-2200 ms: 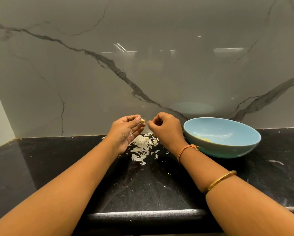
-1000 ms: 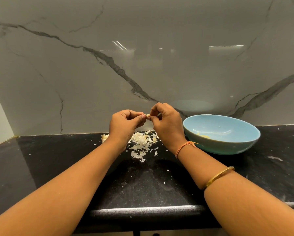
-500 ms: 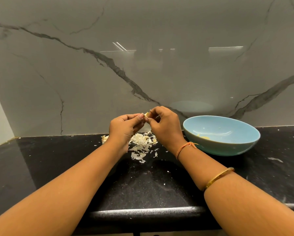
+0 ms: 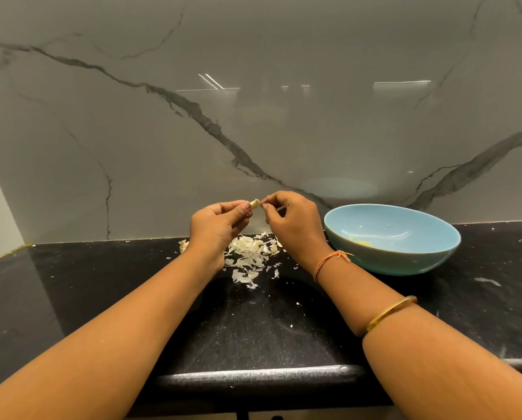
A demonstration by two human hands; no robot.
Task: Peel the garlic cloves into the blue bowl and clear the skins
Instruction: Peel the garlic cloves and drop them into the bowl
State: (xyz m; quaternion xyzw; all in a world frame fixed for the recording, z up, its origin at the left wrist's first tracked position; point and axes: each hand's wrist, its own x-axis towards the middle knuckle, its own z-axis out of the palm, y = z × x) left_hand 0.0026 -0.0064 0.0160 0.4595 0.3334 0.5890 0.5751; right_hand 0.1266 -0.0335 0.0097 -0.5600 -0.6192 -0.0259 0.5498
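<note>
At frame centre, left hand (image 4: 215, 227) pinched a garlic clove (image 4: 254, 204) at its fingertips; right hand (image 4: 293, 225), fingers curled, pinched the clove's other end. Skins (image 4: 250, 253) lay piled on the counter (image 4: 102, 283) below. Right of centre, blue bowl (image 4: 405, 262) held a few yellowish peeled pieces (image 4: 359, 243).

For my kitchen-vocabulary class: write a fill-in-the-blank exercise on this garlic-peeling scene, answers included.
1. The left hand pinches a garlic clove above the loose ____ piled on the counter.
2. The bowl to the right of the right hand is ____ in colour.
3. The gold bangle is worn on the ____ forearm.
Missing words: skins; blue; right.
</note>
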